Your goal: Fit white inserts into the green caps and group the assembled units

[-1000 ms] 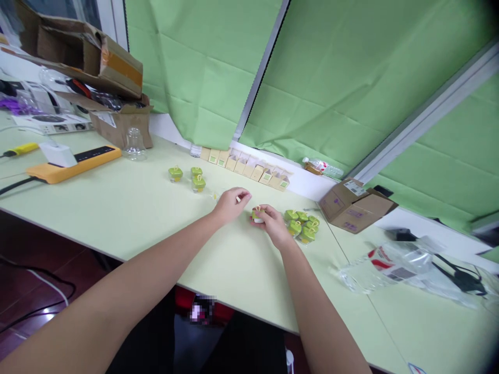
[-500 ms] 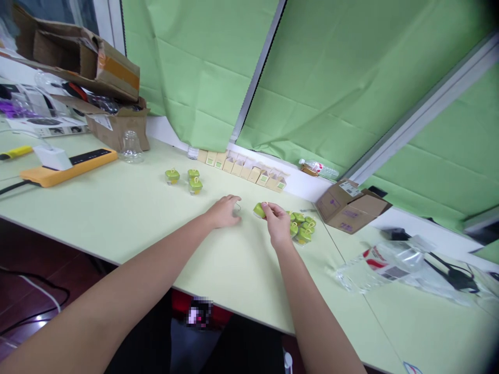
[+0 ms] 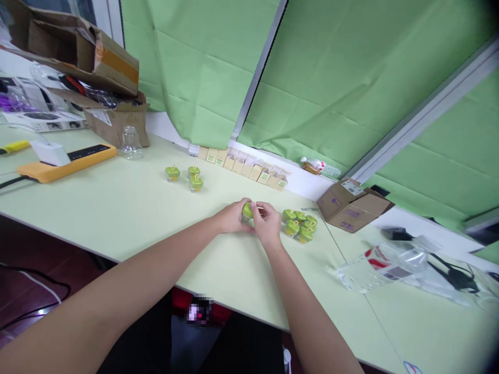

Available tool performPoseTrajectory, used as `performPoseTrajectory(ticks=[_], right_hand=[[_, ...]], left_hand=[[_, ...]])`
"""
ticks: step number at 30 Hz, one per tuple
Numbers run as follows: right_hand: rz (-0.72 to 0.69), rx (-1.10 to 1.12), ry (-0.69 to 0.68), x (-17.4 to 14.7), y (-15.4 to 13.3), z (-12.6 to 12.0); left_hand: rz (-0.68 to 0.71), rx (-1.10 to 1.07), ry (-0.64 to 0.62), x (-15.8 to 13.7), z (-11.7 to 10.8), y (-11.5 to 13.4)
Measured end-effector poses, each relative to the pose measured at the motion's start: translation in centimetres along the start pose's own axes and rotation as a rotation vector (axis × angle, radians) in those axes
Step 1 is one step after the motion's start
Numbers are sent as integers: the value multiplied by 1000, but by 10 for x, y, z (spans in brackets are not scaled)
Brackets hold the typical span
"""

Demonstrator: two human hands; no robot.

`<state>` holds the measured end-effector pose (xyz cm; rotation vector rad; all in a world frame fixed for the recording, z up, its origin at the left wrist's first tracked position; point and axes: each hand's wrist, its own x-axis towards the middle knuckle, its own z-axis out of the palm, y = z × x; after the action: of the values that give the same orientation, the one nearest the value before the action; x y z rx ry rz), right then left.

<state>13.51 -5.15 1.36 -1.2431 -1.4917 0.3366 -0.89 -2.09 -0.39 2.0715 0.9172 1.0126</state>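
A small clear container with a green lid (image 3: 247, 211) is held between my two hands above the middle of the table. My left hand (image 3: 231, 217) curls round its left side, fingers behind and thumb in front. From the right, my right hand (image 3: 268, 222) grips the lid with thumb and fingertips. Just right of that hand stands a cluster of several like containers (image 3: 292, 227) with green lids and yellow loops. Farther left on the table are three more: one container (image 3: 172, 173) alone and a close pair (image 3: 196, 182). The held container's lower part is mostly hidden.
Small beige house-shaped boxes (image 3: 245, 165) line the wall at the back. An orange power strip (image 3: 83, 160) and a clear glass-like vessel (image 3: 131, 143) are at left. Cardboard boxes (image 3: 353, 205) and a large plastic bottle (image 3: 384, 265) lie to the right.
My right hand has moved left with the green-lidded container. My left hand has moved right from beside it and closed round it, so both hands now meet on it.
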Motion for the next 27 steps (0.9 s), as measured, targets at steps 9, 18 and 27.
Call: performPoseTrajectory(ticks=[9, 18, 27], right_hand=[[35, -89, -17, -3, 0, 4], [76, -65, 1, -6, -1, 8], [163, 47, 37, -4, -1, 11]], left_hand=[[11, 72, 17, 1, -1, 0], [53, 166, 85, 1, 2, 2], [98, 194, 201, 2, 6, 5]])
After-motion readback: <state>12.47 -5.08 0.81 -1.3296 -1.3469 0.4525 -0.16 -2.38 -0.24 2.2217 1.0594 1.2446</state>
